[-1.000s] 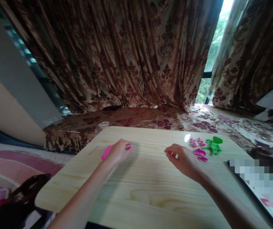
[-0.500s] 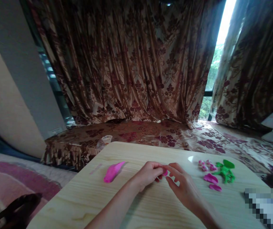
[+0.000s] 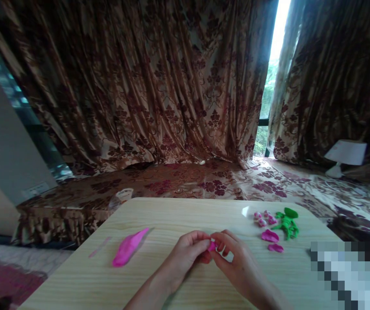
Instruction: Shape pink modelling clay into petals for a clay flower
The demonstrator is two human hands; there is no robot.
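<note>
Both hands meet over the middle of a pale wooden table [image 3: 178, 211]. A small bright pink piece of modelling clay [image 3: 212, 246] sits between their fingertips. My left hand [image 3: 188, 252] is closed and pinches it from the left. From the other side, the thumb and fingers of my right hand [image 3: 231, 256] grip the same piece. A larger pink lump of clay [image 3: 129, 249], tapered toward its far end, lies to the left of my hands. On the right rest two flat magenta petal-shaped pieces [image 3: 270, 235].
Past the petals are a pile of green pieces [image 3: 288, 226] and several pink-and-white bits [image 3: 264, 218]. A thin translucent strip [image 3: 100, 246] lies at left. A clear container [image 3: 120, 198] stands behind the table's far left corner. A pixelated device-like object [image 3: 346, 275] is at right.
My left hand has carried the small pink piece from beside the larger lump to the middle, and my right hand has come in to grip it too. The camera view has shifted.
</note>
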